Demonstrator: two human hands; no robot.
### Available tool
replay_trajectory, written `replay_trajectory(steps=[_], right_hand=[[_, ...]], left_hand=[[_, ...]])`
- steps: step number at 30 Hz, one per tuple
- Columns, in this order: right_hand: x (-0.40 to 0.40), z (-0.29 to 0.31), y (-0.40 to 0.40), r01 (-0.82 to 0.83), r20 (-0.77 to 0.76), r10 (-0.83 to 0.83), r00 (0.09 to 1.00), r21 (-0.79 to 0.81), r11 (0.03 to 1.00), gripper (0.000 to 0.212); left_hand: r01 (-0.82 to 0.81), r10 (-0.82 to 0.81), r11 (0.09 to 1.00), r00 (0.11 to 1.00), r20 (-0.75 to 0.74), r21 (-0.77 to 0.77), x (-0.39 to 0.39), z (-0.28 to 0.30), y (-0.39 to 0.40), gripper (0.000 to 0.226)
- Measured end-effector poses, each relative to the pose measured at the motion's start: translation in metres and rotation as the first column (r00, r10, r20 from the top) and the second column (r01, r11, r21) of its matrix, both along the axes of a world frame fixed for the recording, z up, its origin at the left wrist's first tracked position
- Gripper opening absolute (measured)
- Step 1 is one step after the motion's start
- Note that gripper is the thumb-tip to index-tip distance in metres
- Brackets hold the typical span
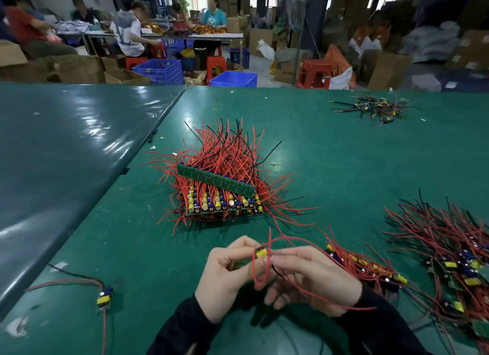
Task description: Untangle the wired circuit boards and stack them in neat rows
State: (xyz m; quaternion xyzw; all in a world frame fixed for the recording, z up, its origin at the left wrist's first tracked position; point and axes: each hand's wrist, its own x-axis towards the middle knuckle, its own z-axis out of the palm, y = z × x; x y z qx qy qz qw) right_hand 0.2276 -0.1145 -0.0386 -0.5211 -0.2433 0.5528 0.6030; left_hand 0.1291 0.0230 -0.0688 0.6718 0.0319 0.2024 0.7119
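Observation:
A small circuit board with a yellow part (261, 252) is held between both hands near the table's front. My left hand (227, 274) grips the board from the left. My right hand (312, 278) pinches its red wires (258, 275), which loop down between the hands. A neat stack of boards (222, 202) with red and black wires fanning out stands in the middle of the green table (330, 164); a long green board strip (215, 180) lies slanted on top. A tangled pile of wired boards (455, 256) lies at the right, and a smaller bunch (367, 267) sits just right of my right hand.
A single wired board (104, 297) lies at the front left. A small heap of wire scraps (375, 108) sits at the far right. A darker green table (66, 148) adjoins on the left. Beyond are people at other tables, blue crates, red stools and cardboard boxes.

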Motion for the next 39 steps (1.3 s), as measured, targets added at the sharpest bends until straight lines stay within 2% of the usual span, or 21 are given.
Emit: replay_trajectory(steps=[3, 7, 9, 13, 18, 20, 24, 27, 32, 36, 39], right_hand=[[-0.003, 0.000, 0.000, -0.012, 0.051, 0.011, 0.999, 0.018, 1.000, 0.029], [-0.008, -0.004, 0.003, 0.047, 0.171, -0.060, 0.983, 0.083, 0.995, 0.027], [-0.010, -0.005, 0.004, 0.059, 0.185, -0.071, 0.980, 0.072, 0.996, 0.030], [-0.010, -0.005, 0.004, 0.009, 0.258, -0.010, 0.966, 0.005, 1.000, 0.041], [-0.013, 0.000, 0.003, -0.037, 0.369, 0.075, 0.926, -0.109, 0.993, 0.034], [-0.012, 0.000, 0.001, -0.065, 0.340, 0.105, 0.934, -0.125, 0.990, 0.036], [-0.010, 0.001, -0.002, -0.138, 0.260, 0.157, 0.953, -0.090, 0.986, 0.039], [-0.013, -0.003, 0.001, -0.059, 0.341, 0.081, 0.936, -0.075, 0.995, 0.028], [-0.020, -0.008, 0.007, -0.010, 0.290, -0.008, 0.957, 0.058, 0.998, 0.022], [-0.021, -0.006, 0.006, 0.040, 0.353, -0.069, 0.933, 0.088, 0.995, 0.017], [-0.017, -0.006, 0.003, 0.084, 0.408, -0.115, 0.906, 0.093, 0.992, 0.022]], left_hand=[[-0.042, 0.042, 0.999, 0.998, -0.054, 0.009, 0.000, -0.002, 0.001, 0.013], [0.134, -0.141, 0.982, 0.989, -0.046, -0.135, -0.003, 0.003, 0.002, 0.026], [0.092, -0.099, 0.992, 0.991, -0.091, -0.085, -0.003, 0.004, 0.005, 0.030], [0.072, -0.071, 0.997, 0.993, -0.089, 0.013, -0.004, 0.007, 0.011, 0.033], [0.182, -0.175, 0.979, 0.981, -0.077, 0.090, -0.009, 0.009, 0.018, 0.007], [0.182, -0.180, 0.982, 0.983, -0.041, 0.044, -0.009, 0.009, 0.019, 0.009], [0.148, -0.155, 0.976, 0.987, -0.035, -0.163, -0.010, 0.009, 0.018, 0.013], [0.129, -0.137, 0.984, 0.989, -0.058, -0.126, -0.010, 0.010, 0.019, 0.019], [0.079, -0.091, 0.985, 0.993, -0.071, -0.152, -0.009, 0.010, 0.021, 0.040], [0.042, -0.059, 0.983, 0.995, -0.086, -0.181, -0.009, 0.009, 0.021, 0.037], [0.032, -0.053, 0.971, 0.995, -0.082, -0.238, -0.008, 0.009, 0.019, 0.029]])
